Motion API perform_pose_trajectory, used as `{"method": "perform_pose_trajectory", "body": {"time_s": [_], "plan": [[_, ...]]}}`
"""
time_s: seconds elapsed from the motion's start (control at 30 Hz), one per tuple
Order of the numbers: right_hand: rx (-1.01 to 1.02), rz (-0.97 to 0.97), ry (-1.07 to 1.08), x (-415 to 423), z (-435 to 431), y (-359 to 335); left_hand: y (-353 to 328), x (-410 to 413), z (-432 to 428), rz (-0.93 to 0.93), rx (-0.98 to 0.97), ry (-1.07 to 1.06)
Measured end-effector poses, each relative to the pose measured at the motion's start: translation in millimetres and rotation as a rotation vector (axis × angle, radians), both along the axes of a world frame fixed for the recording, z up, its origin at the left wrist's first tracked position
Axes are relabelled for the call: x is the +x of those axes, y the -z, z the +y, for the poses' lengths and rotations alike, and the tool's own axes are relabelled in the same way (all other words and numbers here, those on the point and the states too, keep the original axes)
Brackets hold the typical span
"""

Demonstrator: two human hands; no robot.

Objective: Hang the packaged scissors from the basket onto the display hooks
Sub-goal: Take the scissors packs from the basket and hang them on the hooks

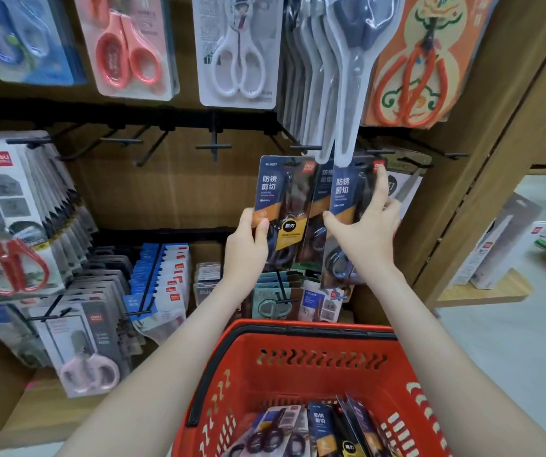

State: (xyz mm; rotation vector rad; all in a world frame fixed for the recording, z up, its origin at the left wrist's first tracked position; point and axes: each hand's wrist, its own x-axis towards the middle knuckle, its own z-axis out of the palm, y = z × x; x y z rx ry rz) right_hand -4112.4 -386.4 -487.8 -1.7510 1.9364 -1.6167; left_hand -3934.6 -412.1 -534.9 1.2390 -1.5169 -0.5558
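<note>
Packs point(281, 199) are held by left grip point(245, 245) and right grip point(367, 232); if the hook point(385, 152) is missed, one may be dropped.

basket point(298, 328): near end cut off by bottom edge
top-row packs point(238, 51): tops cropped at upper edge
left pack point(268, 189): fine print unreadable
right pack point(342, 192): partly behind right hand point(364, 235)

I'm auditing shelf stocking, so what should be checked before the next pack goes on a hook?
1. Left hand grips left pack: ok.
2. Right hand pinches right pack, forefinger raised along its top: ok.
3. Right pack already hung: cannot tell.
4. Empty hook free nearby: ok.
5. Basket holds spare packs: ok.
</note>
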Motion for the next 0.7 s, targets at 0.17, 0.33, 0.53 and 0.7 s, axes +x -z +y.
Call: {"method": "perform_pose_trajectory", "body": {"time_s": [0.17,0.33,0.53,0.7], "plan": [[0.033,0.008,0.01,-3,32,-11,-11,-2,9,-0.05,0.076,0.025],[0.124,0.006,-0.094,4,62,-3,-19,3,14,-0.04,0.146,0.06],[0.121,0.079,-0.226,38,66,3,-28,14,24,0.046,0.118,0.126],[0.087,0.093,-0.242,60,46,-5,-44,25,28,0.125,0.051,0.166]]}}
